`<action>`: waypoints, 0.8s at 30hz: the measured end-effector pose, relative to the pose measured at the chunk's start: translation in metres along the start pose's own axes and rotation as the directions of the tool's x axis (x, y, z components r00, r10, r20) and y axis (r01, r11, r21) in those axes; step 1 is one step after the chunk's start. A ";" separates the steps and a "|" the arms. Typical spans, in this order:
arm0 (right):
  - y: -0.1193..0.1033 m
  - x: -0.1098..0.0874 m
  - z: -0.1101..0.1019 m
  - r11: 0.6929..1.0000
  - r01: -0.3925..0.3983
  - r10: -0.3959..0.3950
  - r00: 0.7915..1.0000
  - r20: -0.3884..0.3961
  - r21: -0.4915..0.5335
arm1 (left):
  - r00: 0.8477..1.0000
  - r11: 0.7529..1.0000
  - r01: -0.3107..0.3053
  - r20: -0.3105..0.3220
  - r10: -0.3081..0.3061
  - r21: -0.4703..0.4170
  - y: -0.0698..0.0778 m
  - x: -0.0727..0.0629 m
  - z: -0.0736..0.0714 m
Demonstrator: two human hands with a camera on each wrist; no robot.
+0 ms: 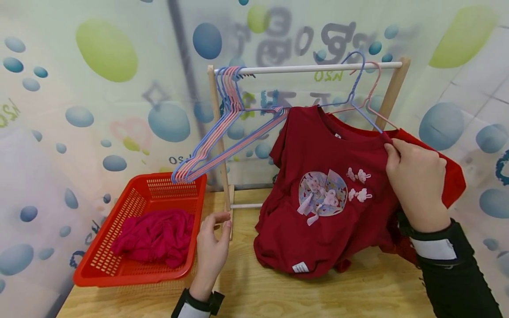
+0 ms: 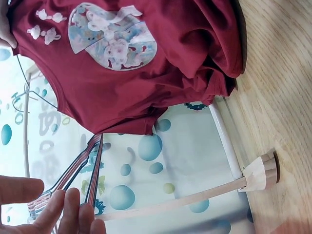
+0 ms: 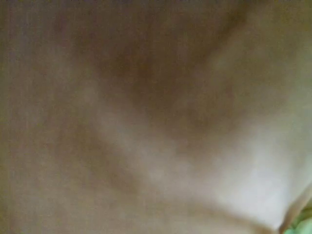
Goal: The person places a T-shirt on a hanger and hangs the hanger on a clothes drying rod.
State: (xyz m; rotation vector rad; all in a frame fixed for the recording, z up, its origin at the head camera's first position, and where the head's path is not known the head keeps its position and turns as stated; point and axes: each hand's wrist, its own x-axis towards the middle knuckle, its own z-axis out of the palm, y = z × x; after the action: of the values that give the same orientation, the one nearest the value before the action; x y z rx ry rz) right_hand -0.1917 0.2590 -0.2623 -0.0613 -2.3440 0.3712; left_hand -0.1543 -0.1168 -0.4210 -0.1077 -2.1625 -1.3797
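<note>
A dark red T-shirt with a round printed picture hangs from a blue hanger on the rack's white rail. My right hand pinches the shirt's shoulder at the right end of that hanger. Behind it, a brighter red garment hangs on a pink hanger. My left hand is held above the table beside the basket, fingers loosely bent, touching nothing. In the left wrist view the fingers of my left hand show below the T-shirt. The right wrist view is only a blur.
A red plastic basket at the left holds a crumpled magenta garment. Several blue and pink hangers hang bunched at the rail's left end. The rack has wooden posts and stands on a wood-grain table before a patterned curtain.
</note>
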 end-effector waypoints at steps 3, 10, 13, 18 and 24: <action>0.001 0.000 0.002 1.000 -0.010 0.010 1.000 0.000 -0.009 | 1.000 1.000 0.011 0.004 -0.011 0.001 0.000 0.000 0.000; 0.001 0.001 0.004 0.998 -0.017 0.019 0.999 0.029 -0.062 | 1.000 1.000 0.028 0.009 -0.028 0.008 0.000 0.000 -0.001; 0.001 0.001 0.006 0.997 -0.011 0.014 0.999 0.040 -0.075 | 0.999 0.999 0.039 0.012 -0.039 0.006 0.000 0.000 -0.001; 0.001 0.001 0.010 0.997 -0.023 0.025 0.999 0.028 -0.069 | 0.999 0.999 0.052 0.013 -0.052 0.005 -0.001 0.000 0.000; -0.017 -0.001 0.023 0.996 0.071 -0.059 0.982 -0.181 0.060 | 0.998 0.998 0.059 -0.010 -0.059 0.022 -0.001 -0.001 -0.003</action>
State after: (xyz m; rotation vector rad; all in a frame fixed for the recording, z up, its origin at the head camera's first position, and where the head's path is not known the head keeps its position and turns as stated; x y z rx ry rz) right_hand -0.2057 0.2365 -0.2739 0.0130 -2.1485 0.3948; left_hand -0.1525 -0.1194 -0.4215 -0.0289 -2.1893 -1.3852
